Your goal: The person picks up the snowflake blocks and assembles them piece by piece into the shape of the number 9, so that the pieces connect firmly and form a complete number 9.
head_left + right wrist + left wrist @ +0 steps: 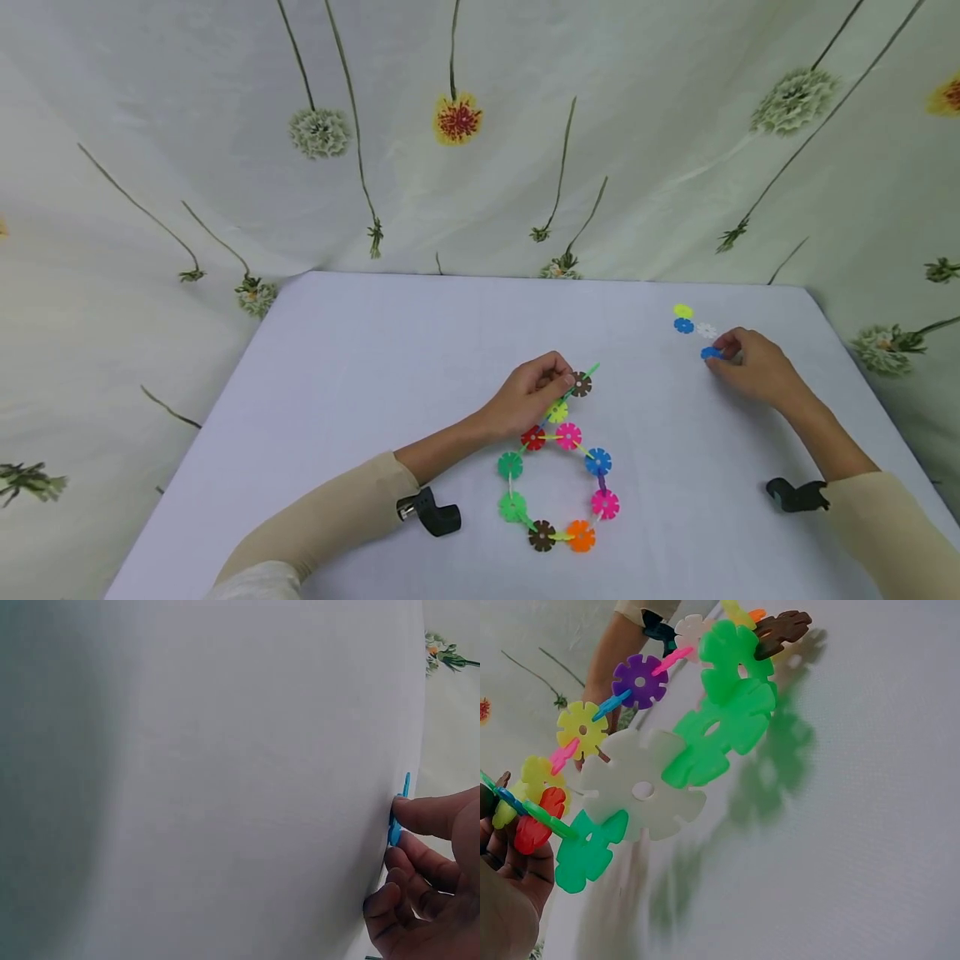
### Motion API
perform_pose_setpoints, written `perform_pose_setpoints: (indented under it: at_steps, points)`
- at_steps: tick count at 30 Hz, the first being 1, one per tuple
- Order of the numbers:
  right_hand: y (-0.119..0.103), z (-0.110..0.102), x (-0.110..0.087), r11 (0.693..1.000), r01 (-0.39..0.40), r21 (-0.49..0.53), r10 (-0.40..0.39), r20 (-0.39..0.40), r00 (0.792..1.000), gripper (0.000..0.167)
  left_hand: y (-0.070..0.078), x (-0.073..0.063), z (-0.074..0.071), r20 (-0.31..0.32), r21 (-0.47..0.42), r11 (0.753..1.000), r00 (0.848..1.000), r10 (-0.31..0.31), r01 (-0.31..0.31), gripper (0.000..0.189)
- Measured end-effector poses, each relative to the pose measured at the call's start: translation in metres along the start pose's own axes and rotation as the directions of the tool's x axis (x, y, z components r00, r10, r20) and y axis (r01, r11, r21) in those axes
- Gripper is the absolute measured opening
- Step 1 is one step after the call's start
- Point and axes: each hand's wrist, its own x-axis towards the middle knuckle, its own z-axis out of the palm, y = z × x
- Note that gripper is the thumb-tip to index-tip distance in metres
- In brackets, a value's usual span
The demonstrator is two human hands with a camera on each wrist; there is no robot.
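A ring of colourful notched plastic snowflake discs, joined edge to edge, has an orange disc at its near side. From its red disc a short tail runs up through a yellow disc to a brown disc and a green one seen edge-on. My left hand pinches this tail near the brown disc; in the left wrist view the ring hangs tilted from the hand. At the far right, my right hand pinches a blue disc between thumb and fingers, close to the tabletop.
Beyond the right hand lie a loose yellow disc, another blue disc and a white disc. The white table ends at a flower-printed cloth. A black wrist device sits by each sleeve.
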Motion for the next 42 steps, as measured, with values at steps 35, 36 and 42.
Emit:
perform_pose_setpoints:
  at_steps: [35,36,42]
  points:
    - [-0.117,0.034,-0.032,0.776,0.307,0.551,-0.296,-0.113,0.949,0.019,0.001,0.002,0.007,0.009,0.001,1.0,1.0,0.014,-0.014,0.018]
    - [-0.117,0.035,-0.032,0.775,0.314,0.549,-0.302,-0.115,0.946,0.018,0.001,0.002,0.007,0.01,0.002,1.0,1.0,0.015,-0.015,0.017]
    - [-0.12,0.036,-0.033,0.767,0.347,0.539,-0.337,-0.121,0.934,0.017,0.001,0.002,0.008,0.011,0.02,1.0,1.0,0.024,-0.024,0.017]
